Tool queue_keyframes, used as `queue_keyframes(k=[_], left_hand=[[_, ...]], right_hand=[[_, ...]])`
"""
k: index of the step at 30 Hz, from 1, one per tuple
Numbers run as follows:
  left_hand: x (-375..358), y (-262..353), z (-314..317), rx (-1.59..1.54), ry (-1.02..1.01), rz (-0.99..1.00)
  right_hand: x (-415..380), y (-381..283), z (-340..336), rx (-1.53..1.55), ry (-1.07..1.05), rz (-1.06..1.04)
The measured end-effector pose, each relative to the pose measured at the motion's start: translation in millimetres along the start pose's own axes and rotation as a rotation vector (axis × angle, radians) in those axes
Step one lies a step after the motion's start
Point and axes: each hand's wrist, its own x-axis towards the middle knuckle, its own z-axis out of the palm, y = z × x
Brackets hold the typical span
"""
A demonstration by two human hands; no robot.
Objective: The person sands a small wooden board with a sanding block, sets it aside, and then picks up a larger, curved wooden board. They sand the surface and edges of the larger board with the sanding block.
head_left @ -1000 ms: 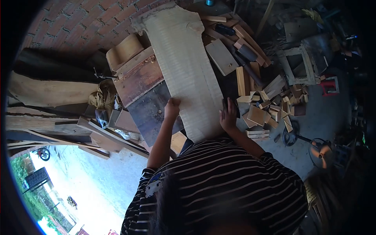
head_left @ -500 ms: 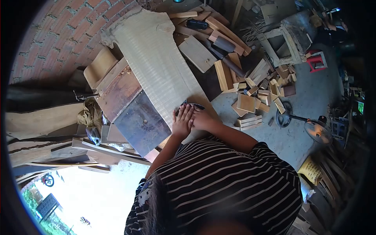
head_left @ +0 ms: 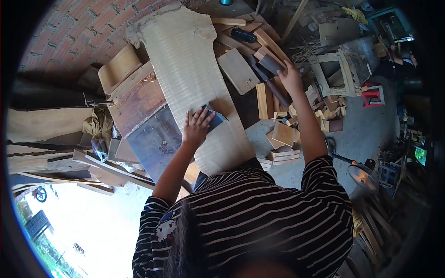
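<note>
A long, pale wooden slab (head_left: 192, 69) with a rough far end stretches away from my body. My left hand (head_left: 197, 127) lies on its near part, fingers spread, over a dark sheet of sandpaper (head_left: 216, 121) with one corner lifted. My right hand (head_left: 292, 79) reaches out to the right of the slab. Its thumb and fingers close around the near end of a wooden block wrapped in dark sandpaper (head_left: 270, 64). Beside that block lie a dark cylinder-like piece (head_left: 279, 91) and a flat pale board (head_left: 238, 71).
Offcuts (head_left: 283, 133) are piled on the floor to the right, near a fan (head_left: 362, 177) and a red stool (head_left: 372, 96). Dark boards (head_left: 155, 134) lie left of the slab, before a brick wall (head_left: 69, 37). Part of another person (head_left: 398, 62) shows at far right.
My hands, stacked together on the slab's near end before, are now apart. The left has moved farther up the slab on the sandpaper; the right has gone out to the wrapped block.
</note>
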Motion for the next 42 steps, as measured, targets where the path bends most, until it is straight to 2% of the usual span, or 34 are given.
queue_keyframes(k=[3,5,6,8,10,12,13,15,16,18,20,22,23,24,25,28,30,33,35,37,38,41,42], left_hand=[[36,-25,-8,0.047,0.073,-0.122],[55,-40,-12,0.078,0.057,-0.208],[62,-47,-14,0.071,0.06,-0.245],[69,-54,-15,0.061,0.031,-0.285],[68,-55,-9,0.059,0.04,-0.26],[67,-55,-8,0.06,0.077,-0.292],[66,-54,-9,0.051,0.06,-0.283],[66,-52,-9,0.046,0.078,-0.275],[66,-50,-11,0.042,0.089,-0.299],[65,-44,-14,0.075,0.07,-0.332],[64,-35,-12,0.1,0.112,-0.356],[61,-21,-21,-0.056,-0.014,-0.497],[57,-15,-16,-0.063,0.087,-0.501],[54,-9,-15,-0.074,0.09,-0.5],[51,-2,-15,-0.13,0.053,-0.538],[43,11,-23,-0.215,-0.032,-0.571],[36,13,-30,-0.241,-0.081,-0.576],[30,9,-36,-0.273,-0.059,-0.528],[30,4,-39,-0.147,0.023,-0.425],[37,-1,-37,-0.152,0.008,-0.383],[41,-3,-36,-0.153,-0.001,-0.328],[43,-4,-27,-0.226,0.004,-0.347],[42,-6,-25,-0.26,0.002,-0.354]], right_hand=[[22,17,24,-0.094,0.1,-0.134],[26,4,25,-0.246,-0.196,0.039],[30,4,27,-0.244,-0.195,0.025],[38,4,27,-0.177,-0.3,0.213],[35,12,33,-0.201,-0.245,0.172],[25,9,28,-0.188,-0.039,0.002],[24,13,29,-0.188,-0.044,-0.027],[23,15,30,-0.111,0.154,-0.125],[23,7,23,-0.11,0.151,-0.152],[19,-10,7,0.057,0.262,-0.206],[10,-36,-10,0.081,0.253,-0.189],[1,-52,-21,0.604,0.107,-0.015],[-10,-61,-24,0.711,0.047,0.094],[-28,-93,-43,0.91,-0.071,0.158],[-43,-101,-40,1.053,-0.149,0.245],[-86,-116,-7,1.231,-0.212,0.266],[-112,-137,6,1.142,-0.2,0.322],[-142,-143,43,1.026,-0.1,0.179],[-154,-151,64,1.012,-0.081,0.135],[-165,-154,87,0.657,0.146,0.065],[-167,-157,92,0.655,0.14,0.061],[-163,-171,95,0.278,0.211,-0.064],[-163,-171,94,0.278,0.21,-0.066]])
